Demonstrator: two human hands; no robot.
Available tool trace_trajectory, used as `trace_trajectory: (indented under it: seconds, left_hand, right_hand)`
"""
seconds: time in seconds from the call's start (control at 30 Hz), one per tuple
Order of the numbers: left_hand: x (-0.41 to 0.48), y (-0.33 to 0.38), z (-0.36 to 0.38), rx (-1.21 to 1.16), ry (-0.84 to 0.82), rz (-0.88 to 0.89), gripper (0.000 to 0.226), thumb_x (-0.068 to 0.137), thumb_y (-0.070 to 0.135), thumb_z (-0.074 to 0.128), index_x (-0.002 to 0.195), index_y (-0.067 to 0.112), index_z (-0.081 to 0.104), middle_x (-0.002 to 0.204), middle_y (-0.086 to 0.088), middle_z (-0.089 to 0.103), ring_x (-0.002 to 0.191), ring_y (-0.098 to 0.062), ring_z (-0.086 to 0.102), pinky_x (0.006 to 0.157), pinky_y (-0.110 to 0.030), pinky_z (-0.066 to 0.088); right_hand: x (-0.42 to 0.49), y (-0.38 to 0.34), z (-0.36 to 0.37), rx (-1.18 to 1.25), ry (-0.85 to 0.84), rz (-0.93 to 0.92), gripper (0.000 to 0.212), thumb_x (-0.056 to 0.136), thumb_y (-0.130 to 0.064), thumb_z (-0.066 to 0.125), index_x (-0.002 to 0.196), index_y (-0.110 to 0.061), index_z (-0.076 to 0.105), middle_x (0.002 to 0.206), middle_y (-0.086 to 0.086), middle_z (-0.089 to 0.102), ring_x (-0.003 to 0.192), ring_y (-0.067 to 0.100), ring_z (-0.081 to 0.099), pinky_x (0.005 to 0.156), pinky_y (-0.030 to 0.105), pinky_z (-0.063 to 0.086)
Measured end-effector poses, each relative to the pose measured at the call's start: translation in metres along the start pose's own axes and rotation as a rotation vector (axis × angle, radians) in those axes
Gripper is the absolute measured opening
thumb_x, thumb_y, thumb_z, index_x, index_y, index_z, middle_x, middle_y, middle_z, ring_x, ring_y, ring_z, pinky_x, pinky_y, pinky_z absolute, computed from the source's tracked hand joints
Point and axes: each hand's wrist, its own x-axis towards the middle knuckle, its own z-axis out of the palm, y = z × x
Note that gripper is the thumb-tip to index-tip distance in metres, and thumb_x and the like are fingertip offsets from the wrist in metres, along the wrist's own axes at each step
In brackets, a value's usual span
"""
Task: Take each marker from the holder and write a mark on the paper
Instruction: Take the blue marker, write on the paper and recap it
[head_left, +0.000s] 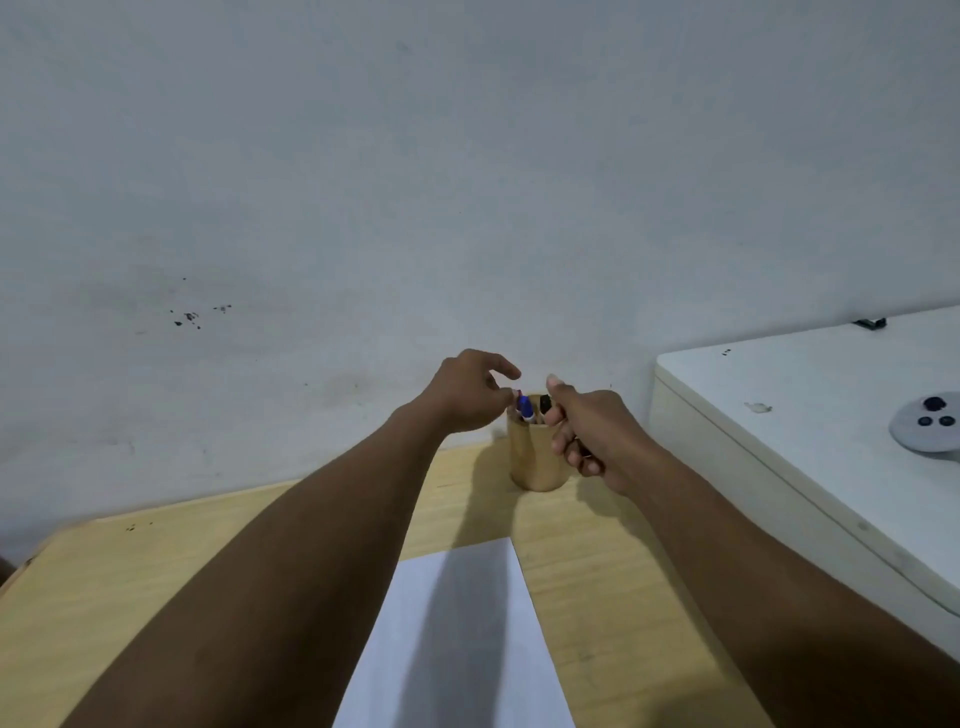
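The left hand (470, 397) hangs over the holder (535, 452), its thumb and forefinger pinched near the top of the blue marker (523, 408). Whether they have closed on the cap or only touch it is hard to tell, since the tips blur into it. The other fingers spread loosely above.

The right hand (584, 434) is curled at the holder's three o'clock side, thumb raised over the rim, fingers folded in. Something dark shows between those fingers, perhaps a marker or a cap, but too little is visible to name it. The hand touches or nearly touches the holder wall, likely steadying it.

In the holder the blue marker stands toward nine o'clock and a black marker (544, 402) toward three o'clock. A hint of red shows at the blue cap's top; it may be a third one.

The holder stands on the table (156, 571) near the wall, at twelve o'clock from the paper (467, 649). The paper lies near the person between the two forearms, and its visible part bears no mark, only arm shadow.

So the task seems barely begun: at least two markers are in the holder and no mark shows. Left to do is lifting the blue one out, uncapping it, marking the paper, then repeating for the rest.
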Motion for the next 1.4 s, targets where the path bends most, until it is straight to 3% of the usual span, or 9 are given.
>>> trace_trajectory:
  seconds: [0.13, 0.3, 0.57, 0.67, 0.77, 1.0, 1.13, 1.23, 1.4]
  left_hand:
    - [0.003, 0.000, 0.013, 0.193, -0.055, 0.101, 0.038, 0.083, 0.033, 0.074, 0.121, 0.033, 0.073, 0.112, -0.002, 0.053, 0.110, -0.018, 0.052, 0.089, -0.035, 0.048]
    - [-0.003, 0.006, 0.018, 0.285, 0.075, 0.157, 0.017, 0.091, 0.028, 0.071, 0.104, 0.021, 0.080, 0.107, -0.004, 0.065, 0.110, -0.025, 0.054, 0.083, -0.043, 0.054]
    - [-0.050, 0.015, -0.044, 0.037, 0.258, 0.111, 0.023, 0.089, 0.036, 0.074, 0.094, 0.015, 0.081, 0.078, 0.006, 0.071, 0.069, -0.004, 0.060, 0.061, -0.016, 0.043]
    - [-0.084, 0.003, -0.078, -0.024, 0.285, 0.036, 0.024, 0.086, 0.038, 0.077, 0.086, 0.014, 0.082, 0.074, -0.007, 0.076, 0.058, -0.017, 0.062, 0.047, -0.018, 0.043]
    - [-0.118, -0.028, -0.103, -0.097, 0.348, -0.052, 0.019, 0.086, 0.038, 0.078, 0.080, 0.020, 0.081, 0.073, -0.011, 0.078, 0.060, -0.019, 0.064, 0.056, -0.029, 0.049]
    - [-0.192, -0.125, -0.134, -0.605, 0.556, -0.293, 0.025, 0.091, 0.024, 0.075, 0.082, 0.001, 0.077, 0.066, -0.001, 0.070, 0.071, -0.022, 0.073, 0.073, -0.033, 0.060]
    - [-0.236, -0.190, -0.134, -0.321, 0.291, -0.471, 0.021, 0.079, 0.023, 0.084, 0.081, 0.002, 0.078, 0.063, 0.002, 0.074, 0.066, -0.018, 0.071, 0.073, -0.036, 0.060]
    - [-0.249, -0.204, -0.111, -0.075, 0.016, -0.522, 0.004, 0.076, 0.015, 0.080, 0.073, 0.016, 0.077, 0.063, 0.008, 0.070, 0.063, -0.009, 0.064, 0.060, -0.018, 0.051]
    - [-0.249, -0.212, -0.085, -0.040, -0.093, -0.518, 0.009, 0.073, 0.020, 0.080, 0.081, 0.022, 0.078, 0.073, 0.011, 0.072, 0.073, -0.007, 0.066, 0.063, -0.017, 0.048]
  right_hand:
    - [0.003, 0.011, 0.004, 0.066, 0.058, 0.004, 0.045, 0.102, -0.046, 0.052, 0.084, -0.008, 0.067, 0.051, 0.006, 0.060, 0.032, 0.013, 0.043, 0.034, 0.018, 0.027]
    - [-0.007, 0.025, 0.011, 0.241, 0.061, 0.093, 0.044, 0.103, -0.044, 0.051, 0.080, -0.009, 0.063, 0.059, 0.008, 0.059, 0.037, 0.014, 0.042, 0.033, 0.018, 0.026]
    - [-0.029, 0.006, 0.080, 0.762, -0.307, 0.300, 0.074, 0.086, -0.077, 0.054, 0.088, -0.005, 0.067, 0.058, 0.006, 0.060, 0.035, 0.011, 0.040, 0.033, 0.017, 0.021]
    - [-0.037, -0.007, 0.118, 0.952, -0.310, 0.255, 0.049, 0.093, -0.061, 0.061, 0.089, -0.012, 0.063, 0.055, 0.001, 0.054, 0.031, 0.007, 0.035, 0.029, 0.018, 0.020]
    - [-0.047, -0.020, 0.154, 1.056, -0.340, 0.181, 0.033, 0.102, -0.037, 0.059, 0.082, -0.011, 0.057, 0.051, -0.001, 0.050, 0.029, 0.005, 0.036, 0.029, 0.017, 0.023]
    - [-0.073, -0.019, 0.200, 0.940, -0.353, 0.034, 0.018, 0.102, -0.017, 0.060, 0.088, -0.006, 0.065, 0.057, 0.003, 0.064, 0.044, 0.012, 0.060, 0.043, 0.020, 0.041]
    - [-0.082, 0.003, 0.214, 0.536, -0.243, -0.050, 0.014, 0.086, -0.003, 0.062, 0.074, -0.008, 0.060, 0.061, 0.010, 0.058, 0.039, 0.015, 0.054, 0.047, 0.025, 0.036]
    - [-0.091, 0.028, 0.233, 0.279, -0.232, -0.117, 0.009, 0.084, -0.002, 0.062, 0.077, -0.007, 0.059, 0.061, 0.012, 0.061, 0.037, 0.016, 0.050, 0.040, 0.021, 0.035]
    - [-0.094, 0.070, 0.255, 0.131, -0.276, -0.083, 0.010, 0.082, -0.013, 0.060, 0.072, -0.011, 0.061, 0.068, 0.016, 0.072, 0.050, 0.029, 0.064, 0.043, 0.021, 0.034]
